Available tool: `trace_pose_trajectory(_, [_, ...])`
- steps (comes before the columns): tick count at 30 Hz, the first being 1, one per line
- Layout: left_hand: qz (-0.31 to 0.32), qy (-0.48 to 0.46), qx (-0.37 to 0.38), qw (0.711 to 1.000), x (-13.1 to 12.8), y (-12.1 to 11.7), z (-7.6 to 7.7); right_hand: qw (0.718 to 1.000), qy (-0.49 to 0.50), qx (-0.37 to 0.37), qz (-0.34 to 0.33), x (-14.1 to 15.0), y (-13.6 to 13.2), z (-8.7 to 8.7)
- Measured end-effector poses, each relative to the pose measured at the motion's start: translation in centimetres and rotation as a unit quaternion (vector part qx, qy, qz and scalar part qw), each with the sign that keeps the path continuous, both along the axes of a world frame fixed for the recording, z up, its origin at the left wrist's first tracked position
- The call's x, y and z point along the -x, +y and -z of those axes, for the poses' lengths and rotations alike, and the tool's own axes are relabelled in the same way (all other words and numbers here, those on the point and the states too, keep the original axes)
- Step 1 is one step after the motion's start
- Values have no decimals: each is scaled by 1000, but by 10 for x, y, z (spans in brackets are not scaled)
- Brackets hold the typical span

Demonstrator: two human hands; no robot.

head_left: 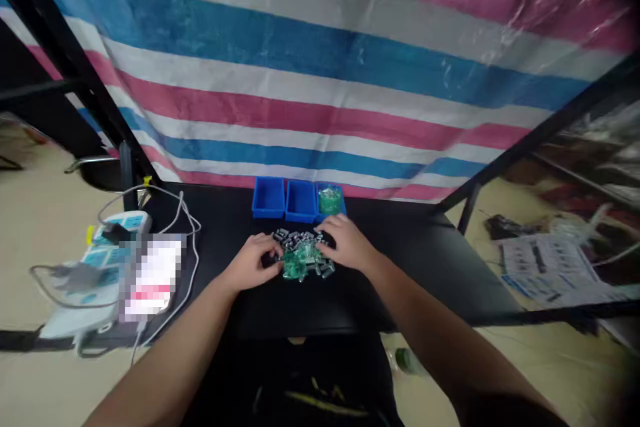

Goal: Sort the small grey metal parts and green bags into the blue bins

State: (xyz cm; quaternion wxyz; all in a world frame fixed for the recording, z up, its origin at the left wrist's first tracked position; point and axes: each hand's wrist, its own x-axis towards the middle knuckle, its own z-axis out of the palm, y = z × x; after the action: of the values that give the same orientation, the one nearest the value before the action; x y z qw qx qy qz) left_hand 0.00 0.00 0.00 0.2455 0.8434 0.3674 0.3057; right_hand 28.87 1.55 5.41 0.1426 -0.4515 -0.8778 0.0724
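Observed from the head camera: the left hand point(249, 263) and right hand point(346, 243) were together at the centre of a black table point(410, 267), just apart from each other on either side of a loose heap of small silver cylindrical components point(302, 239) mixed with translucent green pieces point(300, 263). The exact kind of part was too small to tell. The left hand was partly curled, its fingers at the heap's left edge; whether it pinched a piece could not be told, as the fingertips were hidden. The right hand lay open, its spread fingers point(325, 244) resting on the heap's upper right side, with no clamped piece visible. Low, curved fingers seemed well suited to handling the heap, since they hemmed in the loose pieces. Three blue plastic parts bins stood in a row beyond the heap: the left bin point(269, 197), the middle bin point(301, 201), and the right bin point(341, 203), which held a green bundle point(330, 200). A power strip point(100, 267) and cables point(193, 260) lay at left, beside a pixelated patch point(153, 277). A striped tarpaulin point(320, 80) hung behind the table.
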Motion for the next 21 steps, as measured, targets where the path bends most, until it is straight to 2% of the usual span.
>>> trace_pose_trajectory(4, [3, 8, 2, 1000, 0, 1, -1, 999, -16, 29, -41, 12, -14, 14])
trace_pose_trajectory(11, [-2, 7, 4, 1000, 1, 0, -1, 1000, 18, -17, -7, 18, -25, 31])
trace_pose_trajectory(13, [-2, 7, 4, 1000, 1, -1, -1, 998, 50, -32, 0, 16, -26, 35])
trace_pose_trajectory(15, [-3, 6, 3, 1000, 1, -1, -1, 992, 111, -41, 36, 12, -23, 41])
trace_pose_trajectory(17, [-4, 5, 2, 1000, 2, -1, -1, 970, 214, -33, 113, 6, -15, 48])
trace_pose_trajectory(19, [-5, 3, 2, 1000, 2, -1, 0, 921, 333, -8, 202, -4, -2, 53])
trace_pose_trajectory(21, [-4, 2, 2, 1000, 2, -1, 0, 872, 420, 12, 251, -14, 14, 55])
